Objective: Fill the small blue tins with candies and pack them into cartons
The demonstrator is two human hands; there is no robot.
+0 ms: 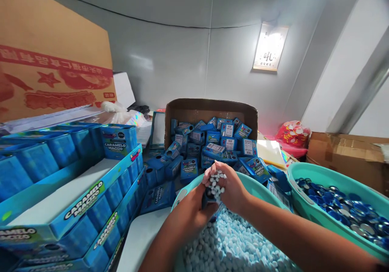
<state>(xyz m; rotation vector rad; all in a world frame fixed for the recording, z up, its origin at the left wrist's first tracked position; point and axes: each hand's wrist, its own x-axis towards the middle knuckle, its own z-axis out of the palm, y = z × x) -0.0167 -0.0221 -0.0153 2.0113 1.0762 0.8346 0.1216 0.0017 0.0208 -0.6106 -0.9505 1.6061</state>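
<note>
My right hand (232,187) is cupped around a small heap of white candies (217,180), held above the turquoise tub (249,179). Just below it, my left hand (194,211) grips a small dark blue candy box (209,199), mostly hidden by the fingers. The candies appear to spill from the right palm toward the top of this box. Loose pale blue and white candies (240,239) fill the tub beneath both hands.
Behind the tub, a tipped cardboard box (212,105) spills many blue candy boxes (212,138). Display trays (88,199) labelled "Caramelo Macizo" stand stacked at left, the top one partly filled. A second turquoise tub (319,170) at right holds blue and silver round lids (343,205).
</note>
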